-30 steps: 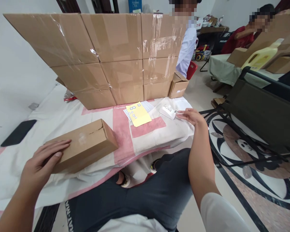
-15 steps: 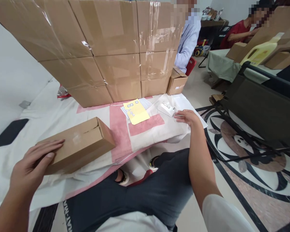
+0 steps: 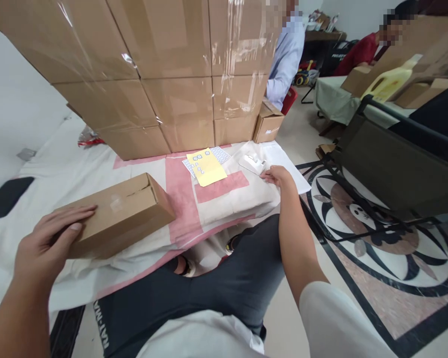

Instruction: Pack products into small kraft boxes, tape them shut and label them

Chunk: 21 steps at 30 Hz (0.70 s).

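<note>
My left hand [image 3: 48,243] lies flat on the near end of a small brown cardboard box [image 3: 123,211] that rests on the white and pink cloth [image 3: 224,199]. Far out at the cloth's right edge, my right hand [image 3: 278,175] has its fingertips at a white tape dispenser [image 3: 252,163]. Whether the fingers grip the dispenser is not clear. Between the hands lies a yellow sticker sheet [image 3: 206,167] on top of a white label sheet [image 3: 219,154].
A wall of taped cardboard cartons [image 3: 164,74] stands behind the cloth, with a small open carton [image 3: 267,127] at its right end. A black phone [image 3: 5,196] lies at far left. Two people sit beyond. A dark folding cot [image 3: 399,164] stands right.
My right hand has slid left along the cloth and closed up on the tape dispenser. The left hand stays on the box. The view has tilted down and left.
</note>
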Tool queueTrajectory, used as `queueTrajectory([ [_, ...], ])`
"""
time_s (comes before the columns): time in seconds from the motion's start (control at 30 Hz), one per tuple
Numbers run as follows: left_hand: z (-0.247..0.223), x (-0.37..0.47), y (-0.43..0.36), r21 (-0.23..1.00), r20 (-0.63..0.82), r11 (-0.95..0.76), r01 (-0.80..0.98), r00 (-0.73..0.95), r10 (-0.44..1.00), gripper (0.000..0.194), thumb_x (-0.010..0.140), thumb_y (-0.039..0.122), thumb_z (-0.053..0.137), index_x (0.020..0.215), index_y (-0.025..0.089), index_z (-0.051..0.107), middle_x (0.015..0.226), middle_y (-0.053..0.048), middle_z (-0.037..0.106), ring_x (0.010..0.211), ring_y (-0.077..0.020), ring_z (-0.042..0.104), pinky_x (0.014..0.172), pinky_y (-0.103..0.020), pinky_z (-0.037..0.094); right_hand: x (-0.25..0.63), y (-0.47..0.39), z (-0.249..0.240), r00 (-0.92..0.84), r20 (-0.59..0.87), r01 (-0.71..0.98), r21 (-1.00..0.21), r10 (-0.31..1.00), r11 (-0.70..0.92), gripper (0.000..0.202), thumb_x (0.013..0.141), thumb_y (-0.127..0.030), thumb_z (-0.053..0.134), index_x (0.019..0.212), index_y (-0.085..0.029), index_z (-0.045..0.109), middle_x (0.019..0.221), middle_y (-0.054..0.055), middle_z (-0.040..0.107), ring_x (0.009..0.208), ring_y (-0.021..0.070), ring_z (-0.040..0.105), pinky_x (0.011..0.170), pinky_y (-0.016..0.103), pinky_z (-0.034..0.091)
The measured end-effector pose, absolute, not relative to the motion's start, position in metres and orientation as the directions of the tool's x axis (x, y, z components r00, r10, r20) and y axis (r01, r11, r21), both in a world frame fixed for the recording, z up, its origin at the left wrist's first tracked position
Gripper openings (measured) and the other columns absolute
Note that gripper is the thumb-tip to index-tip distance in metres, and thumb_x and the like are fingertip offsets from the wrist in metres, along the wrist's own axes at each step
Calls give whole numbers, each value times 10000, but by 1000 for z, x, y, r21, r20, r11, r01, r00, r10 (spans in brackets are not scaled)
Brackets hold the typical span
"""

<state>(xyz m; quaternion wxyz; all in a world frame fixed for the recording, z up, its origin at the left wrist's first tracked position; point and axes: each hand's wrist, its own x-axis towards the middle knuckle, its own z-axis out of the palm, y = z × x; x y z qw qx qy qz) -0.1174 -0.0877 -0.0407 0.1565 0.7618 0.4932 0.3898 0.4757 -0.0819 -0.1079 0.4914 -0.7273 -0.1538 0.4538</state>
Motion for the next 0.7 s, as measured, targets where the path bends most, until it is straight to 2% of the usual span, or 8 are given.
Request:
queueTrajectory([
  [0.17,-49,-133,-76,625,443,-500,599,256,859,375,921,302,619,1041,645,711,1199,233,729,1231,-235,639,1162,-532,460,460,-109,-84,545,-308,-137,-950,780,-280,536,692,-177,869,642,-216,337,714,43,727,544,104,669,387,143,392],
  [0.3,-34,-127,-80,592,418,-486,642,271,867,254,935,323,607,1052,509,734,1175,116,759,1180,-240,672,1052,-485,522,427,-124,-56,318,71,14,-997,945,70,576,699,-344,880,596,-204,330,781,58,744,593,132,690,436,179,409],
  [0.4,-16,-96,-96,362,653,-525,770,192,732,107,903,367,664,965,341,747,1011,10,796,1017,-268,716,980,-490,494,380,-123,-37,140,335,92,-941,932,325,530,808,-378,818,581,-205,371,776,67,739,573,154,686,443,224,427],
  [0.47,-5,-63,-110,189,789,-528,828,192,584,81,887,341,700,926,280,738,950,-16,796,950,-270,721,1055,-536,389,346,-120,-26,86,447,126,-891,891,435,496,880,-343,762,586,-207,386,772,58,738,564,147,677,456,237,441],
  [0.5,-1,-46,-116,142,810,-565,813,232,538,57,871,312,726,913,273,733,930,-12,792,916,-254,716,1032,-509,397,329,-118,-22,57,499,154,-860,865,486,487,907,-322,735,587,-209,386,744,50,730,586,151,685,475,241,455],
  [0.53,1,-29,-121,173,814,-629,758,249,524,28,871,274,728,895,263,719,889,-4,782,862,-223,706,962,-448,442,313,-117,-18,25,549,192,-823,835,535,486,932,-302,707,585,-212,378,705,42,717,624,160,700,504,246,472],
  [0.6,3,0,-129,374,762,-713,594,242,601,48,900,250,700,948,253,701,827,2,744,786,-177,678,802,-349,496,286,-118,-11,-67,642,284,-722,764,631,491,967,-260,654,583,-219,350,640,30,685,689,171,716,561,256,497],
  [0.7,-1,27,-132,648,601,-647,403,251,759,283,889,362,736,1139,245,672,875,-16,717,772,-164,649,701,-304,506,257,-120,-6,-274,690,368,-567,669,736,423,989,-191,591,620,-220,387,719,35,706,718,161,707,613,269,516],
])
